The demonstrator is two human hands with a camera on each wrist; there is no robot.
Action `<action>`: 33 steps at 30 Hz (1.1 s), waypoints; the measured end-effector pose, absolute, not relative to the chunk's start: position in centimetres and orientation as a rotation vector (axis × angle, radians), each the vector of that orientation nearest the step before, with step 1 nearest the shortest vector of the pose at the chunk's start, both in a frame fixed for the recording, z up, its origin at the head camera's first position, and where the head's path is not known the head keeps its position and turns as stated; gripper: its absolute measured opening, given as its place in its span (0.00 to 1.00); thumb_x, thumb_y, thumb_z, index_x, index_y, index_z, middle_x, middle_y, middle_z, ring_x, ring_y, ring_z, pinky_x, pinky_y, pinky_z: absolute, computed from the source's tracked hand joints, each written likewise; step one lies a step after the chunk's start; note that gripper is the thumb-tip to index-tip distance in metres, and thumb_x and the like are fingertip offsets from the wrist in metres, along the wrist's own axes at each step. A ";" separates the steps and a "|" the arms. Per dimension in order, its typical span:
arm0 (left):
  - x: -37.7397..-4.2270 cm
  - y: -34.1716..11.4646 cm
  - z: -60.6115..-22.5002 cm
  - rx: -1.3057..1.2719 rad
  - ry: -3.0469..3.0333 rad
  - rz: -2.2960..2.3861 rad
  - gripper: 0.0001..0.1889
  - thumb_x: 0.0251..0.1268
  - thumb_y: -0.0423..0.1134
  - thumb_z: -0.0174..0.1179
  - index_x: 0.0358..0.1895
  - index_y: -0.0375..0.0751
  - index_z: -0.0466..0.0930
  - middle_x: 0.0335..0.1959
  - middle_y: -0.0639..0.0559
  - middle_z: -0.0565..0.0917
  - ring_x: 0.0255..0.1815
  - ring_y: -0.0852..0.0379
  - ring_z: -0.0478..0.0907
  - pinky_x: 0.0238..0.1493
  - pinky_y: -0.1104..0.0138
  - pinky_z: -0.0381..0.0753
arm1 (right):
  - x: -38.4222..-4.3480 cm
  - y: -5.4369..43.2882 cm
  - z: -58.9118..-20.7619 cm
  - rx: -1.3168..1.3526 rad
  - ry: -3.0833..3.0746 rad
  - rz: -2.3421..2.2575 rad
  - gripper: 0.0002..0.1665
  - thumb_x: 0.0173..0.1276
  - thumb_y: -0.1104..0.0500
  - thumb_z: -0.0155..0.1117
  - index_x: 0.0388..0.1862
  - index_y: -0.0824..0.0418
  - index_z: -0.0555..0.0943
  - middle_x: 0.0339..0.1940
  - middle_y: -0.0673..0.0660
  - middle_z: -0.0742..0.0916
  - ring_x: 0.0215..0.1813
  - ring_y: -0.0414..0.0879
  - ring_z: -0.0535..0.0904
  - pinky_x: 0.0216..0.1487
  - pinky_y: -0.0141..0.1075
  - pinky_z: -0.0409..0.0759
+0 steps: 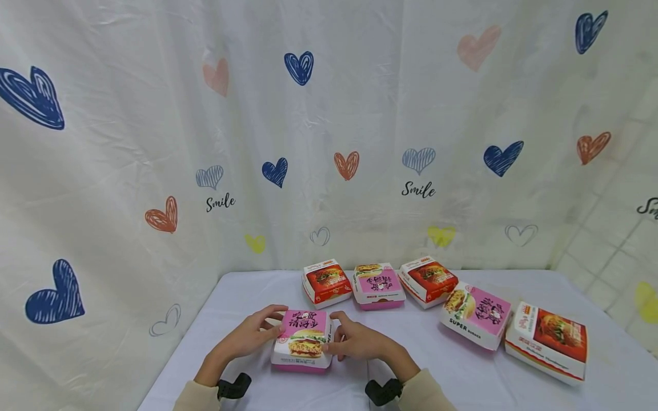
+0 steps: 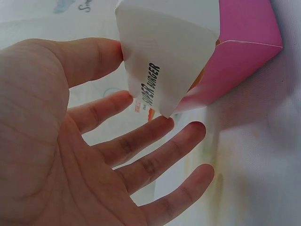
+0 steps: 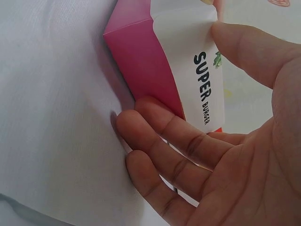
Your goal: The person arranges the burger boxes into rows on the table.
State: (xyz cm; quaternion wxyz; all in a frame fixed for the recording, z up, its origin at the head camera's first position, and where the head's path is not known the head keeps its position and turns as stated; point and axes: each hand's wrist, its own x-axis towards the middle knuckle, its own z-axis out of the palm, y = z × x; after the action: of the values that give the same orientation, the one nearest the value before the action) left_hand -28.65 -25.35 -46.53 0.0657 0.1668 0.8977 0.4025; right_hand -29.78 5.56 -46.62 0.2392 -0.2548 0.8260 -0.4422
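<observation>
A pink and white burger box (image 1: 304, 338), its lid down, rests on the table before me. "SUPER BURGER" is printed on its side flaps. At its left side is my left hand (image 1: 255, 332); the thumb touches the lid edge, and the other fingers spread loosely near the far corner. My right hand (image 1: 360, 340) lies along the opposite side. Its thumb (image 3: 249, 47) presses the lid's upper edge, while a finger (image 3: 157, 115) touches the pink lower wall. Neither hand wraps round the box. What is inside it cannot be seen.
Behind stand a red and white box (image 1: 328, 283), a pink box (image 1: 378, 285) and another red box (image 1: 428, 281). Further right are a second pink box (image 1: 477, 315) and a larger red one (image 1: 547, 342). A heart-patterned curtain (image 1: 370, 114) hangs beyond the white-covered table (image 1: 426, 365).
</observation>
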 end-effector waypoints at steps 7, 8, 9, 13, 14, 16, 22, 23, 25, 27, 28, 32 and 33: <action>-28.6 -25.4 -46.5 0.500 2.703 1.215 0.27 0.76 0.49 0.59 0.73 0.48 0.70 0.65 0.42 0.79 0.57 0.47 0.80 0.54 0.47 0.81 | -29.7 5.6 -46.5 -0.699 2.266 -1.201 0.49 0.68 0.45 0.71 0.78 0.59 0.56 0.37 0.52 0.84 0.40 0.48 0.81 0.43 0.41 0.75; -28.6 -25.3 -46.5 0.498 2.704 1.215 0.27 0.76 0.49 0.59 0.73 0.48 0.70 0.65 0.42 0.79 0.57 0.47 0.80 0.54 0.47 0.81 | -29.7 5.6 -46.5 -0.701 2.266 -1.198 0.49 0.68 0.45 0.71 0.78 0.59 0.56 0.37 0.52 0.84 0.40 0.48 0.81 0.43 0.42 0.75; -28.6 -25.3 -46.4 0.495 2.706 1.213 0.27 0.75 0.49 0.59 0.73 0.48 0.70 0.65 0.42 0.79 0.57 0.47 0.80 0.54 0.47 0.81 | -29.7 5.7 -46.4 -0.702 2.268 -1.193 0.50 0.68 0.44 0.71 0.78 0.59 0.55 0.37 0.52 0.84 0.40 0.48 0.81 0.43 0.42 0.76; -28.5 -25.3 -46.3 0.473 2.714 1.208 0.27 0.75 0.49 0.60 0.73 0.48 0.70 0.66 0.42 0.79 0.57 0.47 0.80 0.54 0.46 0.81 | -29.7 6.0 -46.1 -0.717 2.274 -1.183 0.51 0.69 0.44 0.70 0.79 0.61 0.54 0.39 0.52 0.85 0.40 0.47 0.81 0.44 0.43 0.76; -28.5 -25.3 -46.3 0.468 2.716 1.208 0.27 0.75 0.50 0.60 0.73 0.48 0.70 0.66 0.42 0.79 0.57 0.47 0.80 0.54 0.46 0.81 | -29.8 6.1 -46.0 -0.719 2.277 -1.183 0.51 0.70 0.44 0.70 0.79 0.61 0.54 0.39 0.52 0.85 0.40 0.47 0.81 0.45 0.43 0.76; -28.5 -25.3 -46.3 0.455 2.722 1.206 0.27 0.75 0.51 0.60 0.73 0.49 0.70 0.66 0.42 0.79 0.57 0.47 0.80 0.53 0.46 0.81 | -29.9 6.2 -45.9 -0.729 2.277 -1.191 0.50 0.70 0.45 0.69 0.79 0.62 0.54 0.39 0.52 0.85 0.40 0.46 0.81 0.45 0.43 0.77; -28.5 -25.1 -46.2 0.462 2.775 1.219 0.24 0.75 0.49 0.59 0.71 0.52 0.72 0.65 0.41 0.80 0.57 0.46 0.81 0.53 0.46 0.81 | -30.2 6.9 -45.6 -0.736 2.258 -1.240 0.46 0.73 0.47 0.66 0.79 0.63 0.54 0.39 0.54 0.86 0.41 0.49 0.82 0.45 0.42 0.78; -28.5 -25.0 -46.2 0.462 2.792 1.223 0.24 0.76 0.49 0.59 0.70 0.52 0.72 0.64 0.41 0.80 0.57 0.46 0.81 0.53 0.46 0.81 | -30.2 7.0 -45.5 -0.734 2.261 -1.244 0.46 0.74 0.47 0.65 0.79 0.64 0.55 0.39 0.55 0.86 0.41 0.49 0.82 0.45 0.42 0.78; -28.5 -24.8 -46.2 0.444 2.826 1.245 0.22 0.75 0.48 0.59 0.69 0.52 0.73 0.63 0.42 0.81 0.56 0.47 0.81 0.54 0.47 0.82 | -30.4 7.2 -45.4 -0.729 2.276 -1.249 0.45 0.74 0.47 0.65 0.79 0.64 0.55 0.39 0.57 0.86 0.40 0.50 0.82 0.45 0.42 0.77; -28.5 -24.5 -46.1 0.411 2.866 1.272 0.20 0.75 0.47 0.60 0.67 0.53 0.75 0.60 0.44 0.82 0.55 0.49 0.82 0.55 0.49 0.82 | -30.5 7.4 -45.2 -0.716 2.307 -1.256 0.44 0.74 0.47 0.65 0.78 0.63 0.57 0.39 0.57 0.86 0.40 0.49 0.81 0.44 0.42 0.77; -28.5 -24.3 -46.0 0.395 2.888 1.288 0.19 0.75 0.46 0.60 0.66 0.53 0.76 0.59 0.45 0.83 0.55 0.51 0.82 0.55 0.50 0.82 | -30.5 7.4 -45.2 -0.711 2.326 -1.263 0.43 0.74 0.47 0.65 0.78 0.62 0.59 0.39 0.56 0.85 0.40 0.49 0.81 0.44 0.42 0.77; -28.3 -23.5 -45.3 0.335 2.982 1.352 0.15 0.74 0.42 0.62 0.60 0.53 0.80 0.54 0.51 0.85 0.54 0.55 0.82 0.55 0.56 0.80 | -30.7 7.3 -45.2 -0.692 2.396 -1.314 0.37 0.74 0.48 0.66 0.74 0.60 0.65 0.42 0.54 0.84 0.41 0.47 0.79 0.43 0.41 0.77; -28.2 -23.2 -45.0 0.327 3.010 1.356 0.15 0.73 0.41 0.63 0.59 0.52 0.80 0.54 0.52 0.86 0.54 0.56 0.82 0.55 0.56 0.80 | -30.7 7.2 -45.3 -0.690 2.415 -1.327 0.35 0.74 0.48 0.65 0.73 0.59 0.66 0.44 0.54 0.83 0.42 0.47 0.79 0.43 0.41 0.78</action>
State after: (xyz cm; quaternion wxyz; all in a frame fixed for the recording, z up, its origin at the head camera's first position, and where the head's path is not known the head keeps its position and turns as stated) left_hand -28.20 -23.23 -45.02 -0.0877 0.0981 0.9039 0.4071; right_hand -30.71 7.24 -45.25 0.1499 -0.2402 0.8406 -0.4618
